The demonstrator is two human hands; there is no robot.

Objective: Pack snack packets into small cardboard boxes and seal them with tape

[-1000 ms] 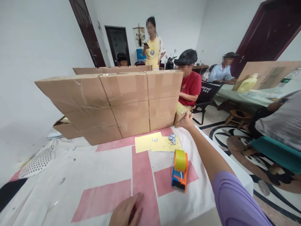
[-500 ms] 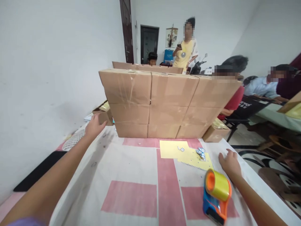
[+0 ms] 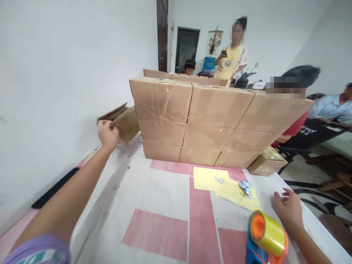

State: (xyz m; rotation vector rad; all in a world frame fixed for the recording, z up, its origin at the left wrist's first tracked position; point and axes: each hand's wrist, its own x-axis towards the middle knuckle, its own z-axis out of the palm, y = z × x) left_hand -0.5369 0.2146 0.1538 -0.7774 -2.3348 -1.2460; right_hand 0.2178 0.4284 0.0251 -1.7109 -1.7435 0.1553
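At the left, my left hand (image 3: 107, 134) grips the near edge of a cardboard box (image 3: 128, 124). This box looks tilted, with a loose flap raised against the wall; part of it is hidden behind the stacked boxes. My right hand (image 3: 287, 207) hovers or rests near the table's right edge, fingers loosely curled and apart, holding nothing. Close to it lies an orange and blue tape dispenser (image 3: 258, 245) with a roll of yellow tape (image 3: 272, 234). A wall of taped cardboard boxes (image 3: 209, 110), three high, stands across the table.
Yellow sheets (image 3: 210, 178) with small blue-and-white paper pieces (image 3: 245, 188) lie before the stack. Another small box (image 3: 268, 161) sits at its right end. A white and pink cloth (image 3: 156, 190) covers the table. Several people are beyond, one in a yellow shirt (image 3: 228, 64) standing.
My left hand has closed on the left-hand box, which is now lifted and tilted with its flap showing. The view has turned left; my right hand stays near the tape dispenser.
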